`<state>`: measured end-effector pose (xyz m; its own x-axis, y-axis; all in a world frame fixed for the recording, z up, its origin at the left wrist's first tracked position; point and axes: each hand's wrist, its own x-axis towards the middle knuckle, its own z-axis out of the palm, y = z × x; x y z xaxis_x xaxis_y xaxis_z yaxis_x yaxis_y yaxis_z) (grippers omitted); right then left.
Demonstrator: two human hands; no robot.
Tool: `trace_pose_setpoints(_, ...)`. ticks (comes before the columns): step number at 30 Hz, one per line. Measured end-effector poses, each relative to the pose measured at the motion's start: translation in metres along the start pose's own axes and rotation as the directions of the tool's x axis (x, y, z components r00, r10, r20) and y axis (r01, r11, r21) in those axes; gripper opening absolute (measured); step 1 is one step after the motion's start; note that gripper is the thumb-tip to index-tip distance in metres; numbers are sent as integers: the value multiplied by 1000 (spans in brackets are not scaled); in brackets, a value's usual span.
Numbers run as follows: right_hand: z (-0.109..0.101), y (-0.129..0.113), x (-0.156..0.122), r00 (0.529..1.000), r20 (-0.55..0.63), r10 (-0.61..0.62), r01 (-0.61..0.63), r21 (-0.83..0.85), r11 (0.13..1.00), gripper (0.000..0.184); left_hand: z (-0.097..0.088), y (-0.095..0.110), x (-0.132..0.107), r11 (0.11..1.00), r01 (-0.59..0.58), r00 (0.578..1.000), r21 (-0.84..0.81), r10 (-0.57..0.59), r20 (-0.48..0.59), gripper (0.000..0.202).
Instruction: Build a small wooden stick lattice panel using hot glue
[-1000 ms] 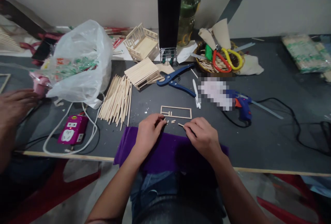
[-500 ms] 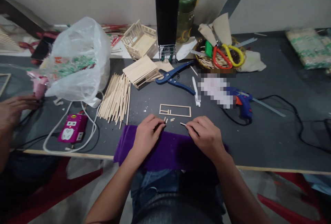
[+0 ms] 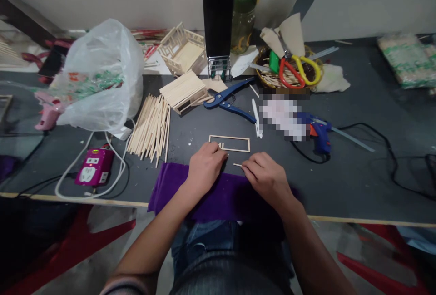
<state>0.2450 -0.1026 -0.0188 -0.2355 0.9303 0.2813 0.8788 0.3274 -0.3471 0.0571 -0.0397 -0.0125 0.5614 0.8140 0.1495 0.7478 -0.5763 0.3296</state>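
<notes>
A small rectangular frame of thin wooden sticks (image 3: 229, 143) lies flat on the dark table (image 3: 340, 177). Just in front of it, my left hand (image 3: 205, 168) rests with its fingertips over tiny cut stick pieces by the frame's near left corner; whether it holds one is hidden. My right hand (image 3: 264, 179) pinches a short stick piece (image 3: 237, 164) that points left toward my left hand. Both hands rest on a purple cloth (image 3: 218, 195) at the table's front edge.
A pile of long sticks (image 3: 152, 128) lies to the left, beside a white plastic bag (image 3: 98, 79) and a pink power strip (image 3: 93, 172). Behind the frame are blue cutters (image 3: 227, 101), a blue glue gun (image 3: 318, 132) with its cord, a phone on a stand (image 3: 218, 18), stick models (image 3: 184, 90) and a basket with scissors (image 3: 293, 72).
My left hand slid forward and now covers the small cut pieces near the frame. Another person's hand at the far left has left the view. My right hand barely moved.
</notes>
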Motion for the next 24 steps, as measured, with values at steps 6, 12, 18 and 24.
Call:
trace_pose_setpoints(6,-3,2,-1,1000,8,-10,10,54,998,17,-3,-5,-4,993,28,999,-119,-31,-21,12)
trace_pose_setpoints(12,-7,-4,12,999,-48,13,-8,100,995,20,-15,-17,-20,964,161,980,-212,-181,-83,10)
trace_pose_setpoints(18,7,-12,35,996,70,-54,52,31,998,18,-11,-14,-28,955,171,979,-242,-192,-65,10)
trace_pose_setpoints(24,17,-14,42,987,139,-75,87,-78,993,18,-5,-12,-27,969,148,987,-199,-159,-37,10)
